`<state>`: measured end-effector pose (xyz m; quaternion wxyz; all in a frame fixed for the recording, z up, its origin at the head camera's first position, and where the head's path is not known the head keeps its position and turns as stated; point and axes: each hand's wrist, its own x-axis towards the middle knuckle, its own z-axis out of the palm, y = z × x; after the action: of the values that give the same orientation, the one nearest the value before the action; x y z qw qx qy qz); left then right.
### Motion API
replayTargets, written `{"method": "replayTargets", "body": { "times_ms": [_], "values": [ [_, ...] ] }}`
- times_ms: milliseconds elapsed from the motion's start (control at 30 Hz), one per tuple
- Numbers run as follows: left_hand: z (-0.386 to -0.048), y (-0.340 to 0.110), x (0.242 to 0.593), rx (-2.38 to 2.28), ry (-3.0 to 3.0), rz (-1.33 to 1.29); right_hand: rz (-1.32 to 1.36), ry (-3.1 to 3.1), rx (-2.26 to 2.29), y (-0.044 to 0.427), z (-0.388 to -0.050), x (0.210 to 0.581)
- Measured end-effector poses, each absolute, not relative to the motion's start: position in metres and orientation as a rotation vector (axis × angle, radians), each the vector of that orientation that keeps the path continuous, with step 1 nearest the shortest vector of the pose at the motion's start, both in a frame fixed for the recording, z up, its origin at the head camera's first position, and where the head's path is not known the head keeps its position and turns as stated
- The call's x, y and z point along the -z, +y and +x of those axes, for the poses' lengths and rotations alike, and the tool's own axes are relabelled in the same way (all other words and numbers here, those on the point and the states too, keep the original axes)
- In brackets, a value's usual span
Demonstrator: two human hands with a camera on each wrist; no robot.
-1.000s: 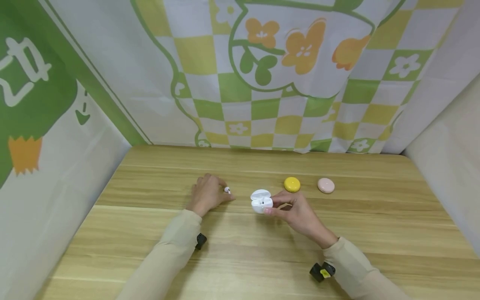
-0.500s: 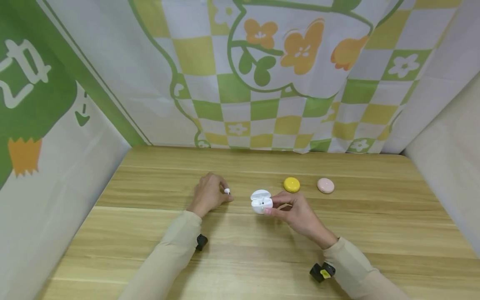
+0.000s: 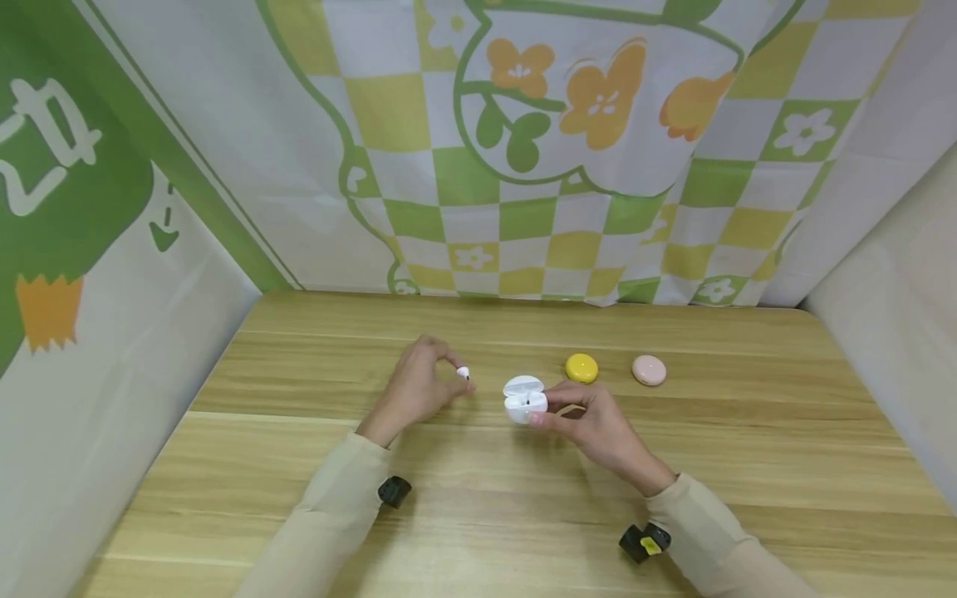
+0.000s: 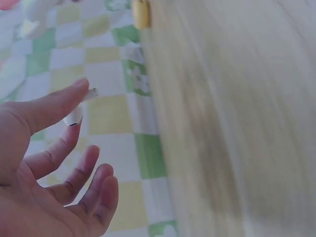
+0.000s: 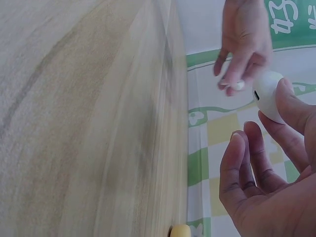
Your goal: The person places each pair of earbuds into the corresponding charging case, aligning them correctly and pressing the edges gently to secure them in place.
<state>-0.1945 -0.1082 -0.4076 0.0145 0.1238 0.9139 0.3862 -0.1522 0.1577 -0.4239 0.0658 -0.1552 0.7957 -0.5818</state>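
Between thumb and index finger, my left hand (image 3: 424, 384) pinches a white wireless earbud (image 3: 463, 372). In the left wrist view the earbud (image 4: 74, 116) shows its rounded head and a bit of stem past the thumb, while the other fingers curl loosely. My right hand (image 3: 598, 419) grips a white earbud case (image 3: 526, 407) by its right side, lid raised. A small dark spot shows inside the case; what it is I cannot tell. The right wrist view shows the case (image 5: 267, 94) from its outer side, with the left hand (image 5: 245, 47) just beyond it.
A round yellow case-like disc (image 3: 581, 368) lies just behind my right hand. Farther right is a similar pink disc (image 3: 649, 370). The wooden table (image 3: 478, 515) meets a patterned curtain (image 3: 478, 216) at its back edge.
My left hand has risen slightly and shifted right toward the case, bringing the earbud along. The right hand and the case have moved a touch right and up; the discs stay put.
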Motion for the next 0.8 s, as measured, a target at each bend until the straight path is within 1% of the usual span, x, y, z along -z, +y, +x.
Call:
{"method": "replayTargets", "body": {
  "times_ms": [300, 467, 800],
  "values": [
    [-0.175, -0.093, 0.381, -1.374, 2.816, 0.638, -0.465, 2.396, 1.786, 0.157, -0.153, 0.424],
    [-0.167, -0.083, 0.375, -1.397, 2.837, 0.759, -0.485, 2.400, 1.793, 0.156, -0.153, 0.423],
    [-0.160, -0.070, 0.375, -1.374, 2.938, 0.829, -0.502, 2.400, 1.791, 0.155, -0.153, 0.424]
  ]
}}
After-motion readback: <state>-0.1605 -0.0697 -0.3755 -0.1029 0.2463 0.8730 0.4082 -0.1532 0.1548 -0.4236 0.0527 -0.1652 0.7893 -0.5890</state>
